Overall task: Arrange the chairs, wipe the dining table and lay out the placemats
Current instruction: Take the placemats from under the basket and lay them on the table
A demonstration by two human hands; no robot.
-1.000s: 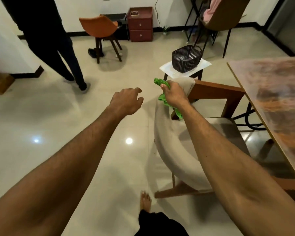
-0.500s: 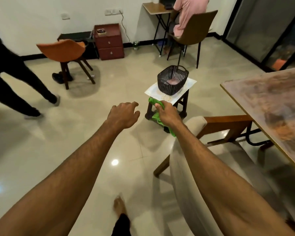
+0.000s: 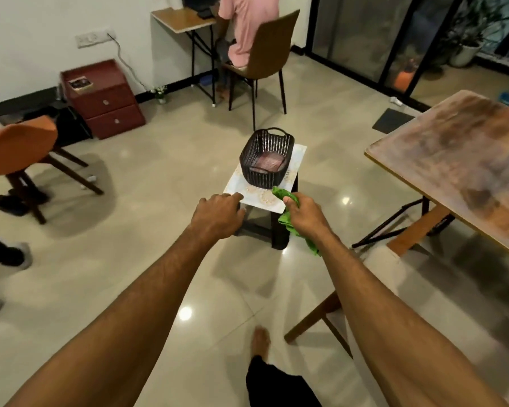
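Clutched a crumpled green cloth (image 3: 286, 223) in the right grip (image 3: 306, 214), fingers curled tight round it, one end poking up past the thumb, the rest dangling below the wrist. Reached with the left grip (image 3: 218, 215), fingers curled, to the near corner of a white patterned placemat (image 3: 263, 198) on a small dark stool (image 3: 279, 235); could not tell whether pinching it. Saw a dark woven plastic basket (image 3: 266, 155) standing on that mat. Faced, off to the right, the mottled wooden dining surface (image 3: 453, 165), with a beige cushioned wooden-framed chair (image 3: 382, 265) beside it.
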